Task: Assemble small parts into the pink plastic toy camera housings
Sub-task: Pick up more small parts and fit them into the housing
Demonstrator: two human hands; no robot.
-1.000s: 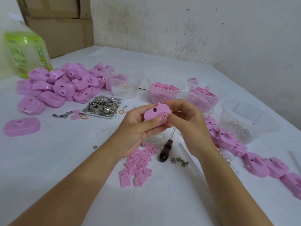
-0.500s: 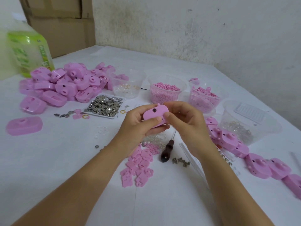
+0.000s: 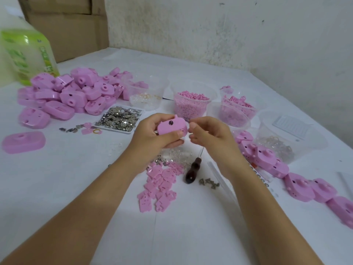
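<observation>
**Pink housing in left-hand grip, right fingertips at its end**

Housing (image 3: 172,127): off the table, held mid-frame. It is tilted, with the face that has a small dark hole turned up toward the camera.

Left hand (image 3: 152,138): wrapped round the housing's left half. The thumb lies along the near edge and the fingers are curled behind.

Right hand (image 3: 208,134): fingers curled, thumb and forefinger tips together just at the housing's right end. Can't tell whether they pinch a small part or touch the plastic.

Below the hands: a dark-handled awl (image 3: 193,171) lying flat and a scatter of flat pink plates (image 3: 160,186).

Behind: a tray of metal bits (image 3: 119,119) and a tub of pink pellets (image 3: 191,104).

Left rear: a heap of loose housings (image 3: 63,94). A row of housings (image 3: 267,157) runs off to the right.

Writing: the green bottle (image 3: 24,54) at far left carries a label, but the lettering is blurred and unreadable.
</observation>
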